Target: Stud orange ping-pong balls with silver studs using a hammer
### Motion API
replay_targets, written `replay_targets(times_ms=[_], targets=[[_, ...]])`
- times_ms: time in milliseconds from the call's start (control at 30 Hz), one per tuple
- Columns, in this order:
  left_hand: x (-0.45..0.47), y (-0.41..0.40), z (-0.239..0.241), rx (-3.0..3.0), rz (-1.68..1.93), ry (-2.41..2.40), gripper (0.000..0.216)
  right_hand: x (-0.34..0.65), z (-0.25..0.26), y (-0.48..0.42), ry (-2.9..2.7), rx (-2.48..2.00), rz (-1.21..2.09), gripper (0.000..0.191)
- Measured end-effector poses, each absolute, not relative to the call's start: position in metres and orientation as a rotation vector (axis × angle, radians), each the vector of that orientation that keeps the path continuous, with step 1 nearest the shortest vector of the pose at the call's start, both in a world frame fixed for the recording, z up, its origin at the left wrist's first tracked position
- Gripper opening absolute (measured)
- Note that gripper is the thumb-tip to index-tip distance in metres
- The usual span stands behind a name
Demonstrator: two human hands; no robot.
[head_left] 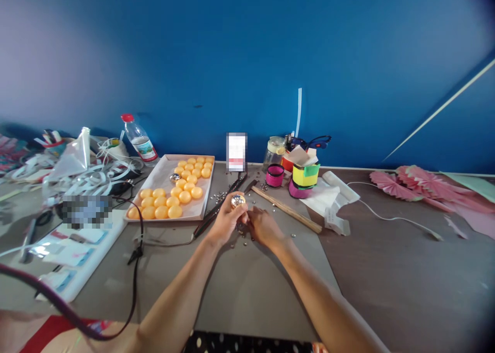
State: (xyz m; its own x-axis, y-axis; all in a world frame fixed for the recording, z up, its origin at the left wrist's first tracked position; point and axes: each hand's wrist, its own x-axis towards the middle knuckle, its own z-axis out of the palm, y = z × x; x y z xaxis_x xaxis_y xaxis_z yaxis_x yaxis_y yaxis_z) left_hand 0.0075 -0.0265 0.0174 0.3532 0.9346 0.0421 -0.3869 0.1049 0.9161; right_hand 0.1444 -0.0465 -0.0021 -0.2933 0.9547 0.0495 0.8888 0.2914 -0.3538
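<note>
My left hand (226,223) is closed around a shiny metallic ball (237,201), which shows above the thumb and fingers. Close beside it, my right hand (263,226) is closed with its fingers bent down near the mat; anything inside them is hidden. Small shiny metal pieces (245,244) lie scattered under and around both hands. To the left stands a shallow white box (209,201) with several orange balls (161,211) and one silver ball (175,177) in it.
A hammer with a wooden handle (288,210) lies right of my hands. Behind it are a pink tape roll (275,175), a glass jar (269,159) and a yellow container (305,176). A bottle (139,140) leans at the back left. A dark cable (136,270) loops at left.
</note>
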Motion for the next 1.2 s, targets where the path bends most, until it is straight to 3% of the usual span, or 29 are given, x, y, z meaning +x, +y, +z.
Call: replay_targets(times_ms=[300, 467, 767, 1200], targets=[[0.001, -0.019, 0.014, 0.737, 1.079, 0.491, 0.041, 0.148, -0.006, -0.044, -1.943, -1.518, 0.418, 0.017], [0.000, -0.013, 0.009, 0.698, 1.057, 0.503, 0.035, 0.148, -0.003, -0.041, -1.407, -1.327, 0.848, 0.004], [0.002, -0.015, 0.008, 0.714, 1.013, 0.492, 0.038, 0.146, 0.013, -0.041, -0.936, -0.892, 1.366, 0.024], [0.008, -0.019, 0.008, 0.719, 0.976, 0.506, 0.037, 0.142, 0.021, -0.046, -1.141, -1.105, 1.160, 0.013]])
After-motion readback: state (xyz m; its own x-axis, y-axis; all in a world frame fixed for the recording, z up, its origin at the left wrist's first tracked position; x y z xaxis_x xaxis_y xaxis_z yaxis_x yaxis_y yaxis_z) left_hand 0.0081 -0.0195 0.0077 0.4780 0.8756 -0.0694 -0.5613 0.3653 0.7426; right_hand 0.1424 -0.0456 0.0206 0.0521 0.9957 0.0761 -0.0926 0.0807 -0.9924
